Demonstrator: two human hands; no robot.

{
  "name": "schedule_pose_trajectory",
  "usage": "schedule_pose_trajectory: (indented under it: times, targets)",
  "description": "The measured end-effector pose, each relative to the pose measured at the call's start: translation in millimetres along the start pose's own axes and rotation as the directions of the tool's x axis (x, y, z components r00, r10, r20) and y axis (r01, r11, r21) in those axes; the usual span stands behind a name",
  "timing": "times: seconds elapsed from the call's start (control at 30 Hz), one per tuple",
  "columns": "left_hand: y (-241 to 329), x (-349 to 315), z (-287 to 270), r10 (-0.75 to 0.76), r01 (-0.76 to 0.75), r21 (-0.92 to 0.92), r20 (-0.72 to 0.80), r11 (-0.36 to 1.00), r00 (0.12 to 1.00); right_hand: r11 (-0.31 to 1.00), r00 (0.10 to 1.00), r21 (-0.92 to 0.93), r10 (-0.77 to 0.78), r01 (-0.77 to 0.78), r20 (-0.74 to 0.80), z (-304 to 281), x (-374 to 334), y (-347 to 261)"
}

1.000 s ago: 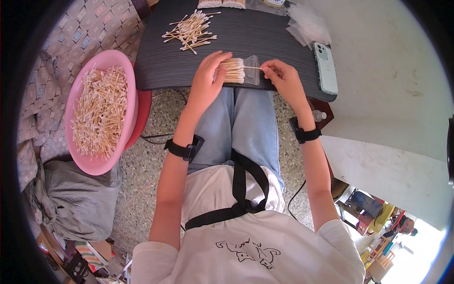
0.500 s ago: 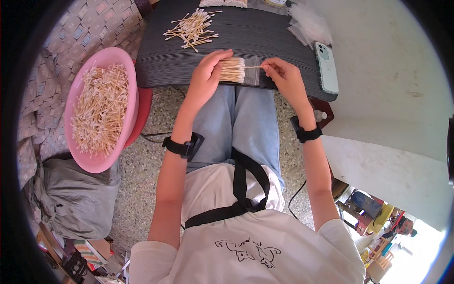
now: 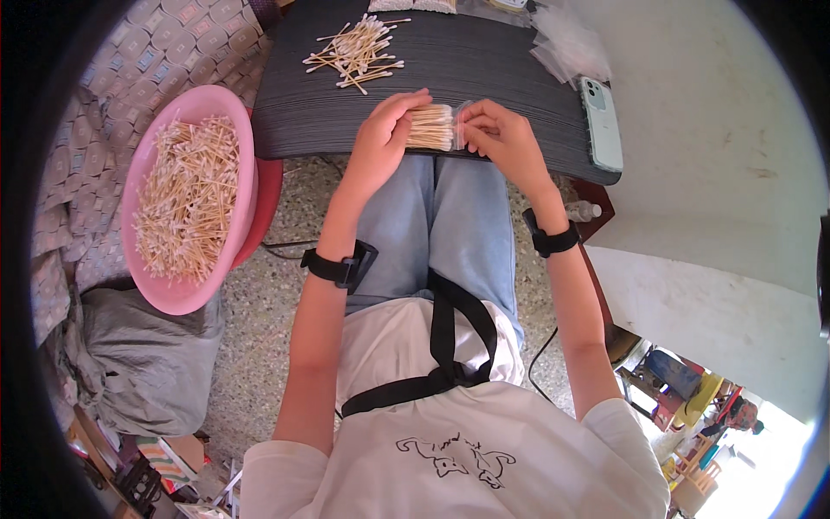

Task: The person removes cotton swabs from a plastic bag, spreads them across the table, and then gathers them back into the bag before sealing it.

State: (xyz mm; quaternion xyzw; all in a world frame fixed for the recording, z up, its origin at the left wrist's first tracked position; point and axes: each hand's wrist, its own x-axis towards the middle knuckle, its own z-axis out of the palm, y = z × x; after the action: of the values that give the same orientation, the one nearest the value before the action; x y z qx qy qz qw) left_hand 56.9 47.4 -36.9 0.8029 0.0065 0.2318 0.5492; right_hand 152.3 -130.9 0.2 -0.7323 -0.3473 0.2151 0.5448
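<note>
A small transparent zip bag full of cotton swabs (image 3: 430, 128) lies at the near edge of the dark table, cotton tips facing right. My left hand (image 3: 380, 134) is wrapped round the bag's left end, covering that part. At the bag's mouth (image 3: 460, 121) my right hand (image 3: 500, 137) has its fingers curled and pinched on the plastic. Whether a swab is also between these fingertips is hidden. Beyond my left hand a loose pile of cotton swabs (image 3: 359, 54) is spread on the table.
A pink basin (image 3: 246, 186) heaped with swabs stands left of the table, on something red. A phone (image 3: 600, 125) lies at the table's right edge, near empty plastic bags (image 3: 566, 39). Packed swab bags (image 3: 413, 4) sit at the far edge. A wall rises on the right.
My right hand has moved left, up against the bag's mouth. The single swab it held half a second ago, pointing into the bag, no longer shows apart from the bundle.
</note>
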Motion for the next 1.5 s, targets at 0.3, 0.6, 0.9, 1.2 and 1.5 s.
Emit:
schedule_pose_trajectory:
  times: [0.3, 0.6, 0.9, 1.2, 1.5]
  targets:
    - [5, -1, -5, -0.179, 0.182, -0.095, 0.036, 0.979, 0.983, 0.993, 0.996, 0.079, 0.084, -0.082, -0.016, 7, 5, 5]
    - [-2, -6, -9, -0.002, 0.000, 0.016, 0.133, 1.000, 0.991, 0.988, 0.982, 0.088, 0.139, -0.129, -0.124, 15, 3, 11]
    - [-2, -6, -9, 0.037, -0.044, 0.051, 0.136, 0.998, 0.990, 0.972, 0.985, 0.161, 0.172, -0.171, 0.007, 2, 2, 10]
    - [2, -6, -9, 0.007, -0.022, 0.094, 0.161, 0.995, 0.987, 0.984, 0.993, 0.161, 0.093, -0.080, -0.076, 12, 2, 21]
    - [3, -7, -10, 0.021, -0.051, 0.154, 0.191, 0.987, 0.981, 0.973, 0.997, 0.232, 0.019, -0.001, -0.072, 12, 4, 21]
